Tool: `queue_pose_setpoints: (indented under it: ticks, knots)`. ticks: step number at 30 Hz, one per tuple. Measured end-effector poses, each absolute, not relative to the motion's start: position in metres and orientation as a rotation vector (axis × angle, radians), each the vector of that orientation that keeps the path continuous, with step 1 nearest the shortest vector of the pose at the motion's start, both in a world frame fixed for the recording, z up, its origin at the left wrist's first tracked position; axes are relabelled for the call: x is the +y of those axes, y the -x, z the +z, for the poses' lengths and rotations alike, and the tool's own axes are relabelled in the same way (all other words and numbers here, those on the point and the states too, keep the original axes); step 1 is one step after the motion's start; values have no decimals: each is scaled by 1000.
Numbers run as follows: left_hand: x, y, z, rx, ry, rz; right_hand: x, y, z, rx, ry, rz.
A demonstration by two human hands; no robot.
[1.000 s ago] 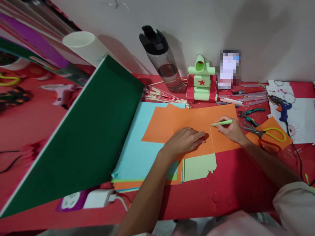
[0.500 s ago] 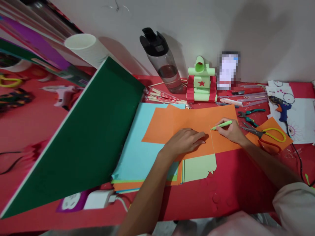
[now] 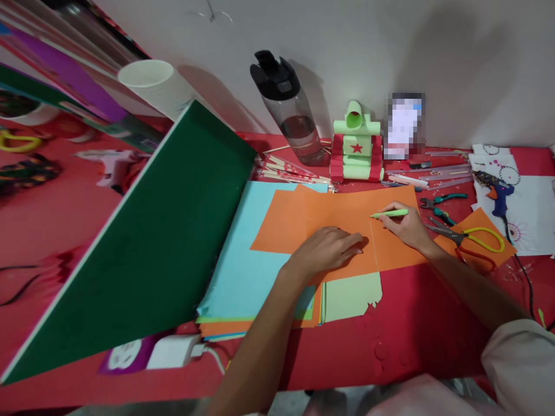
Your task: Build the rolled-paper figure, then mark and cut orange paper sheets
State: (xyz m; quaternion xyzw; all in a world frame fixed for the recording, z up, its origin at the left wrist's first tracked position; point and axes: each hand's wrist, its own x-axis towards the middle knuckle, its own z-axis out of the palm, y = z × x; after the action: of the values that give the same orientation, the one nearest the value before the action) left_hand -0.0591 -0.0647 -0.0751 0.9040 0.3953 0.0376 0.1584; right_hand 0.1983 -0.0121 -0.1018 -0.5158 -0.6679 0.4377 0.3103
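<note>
An orange sheet of paper [image 3: 338,208] lies over a stack of coloured paper, its right part reaching past the stack. A thin pale line runs down the sheet between my hands. My left hand [image 3: 327,248] rests flat on the orange paper, left of the line, fingers stretched out. In my right hand [image 3: 407,225] is a light green pen [image 3: 392,213], its tip on or just above the paper near the upper end of the line. Beneath the orange sheet, a light blue sheet [image 3: 243,260] and a torn-edged pale green sheet [image 3: 351,297] show.
An upright green board [image 3: 143,242] stands at the left. Behind the paper are a water bottle [image 3: 299,127], a green and red paper model [image 3: 356,147] and a phone [image 3: 404,124]. Scissors [image 3: 463,236], pliers [image 3: 440,202] and a blue glue gun [image 3: 498,193] lie on the right.
My right hand and the pen tip have moved slightly up the sheet, away from me, along the line. My left hand stays in place on the paper.
</note>
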Motion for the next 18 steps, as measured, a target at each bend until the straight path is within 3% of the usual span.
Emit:
queue_pose_setpoints:
  ticks: [18]
  knots:
    - [-65, 61, -76, 1126, -2590, 114, -7, -194, -99, -1719, 1364, 1175]
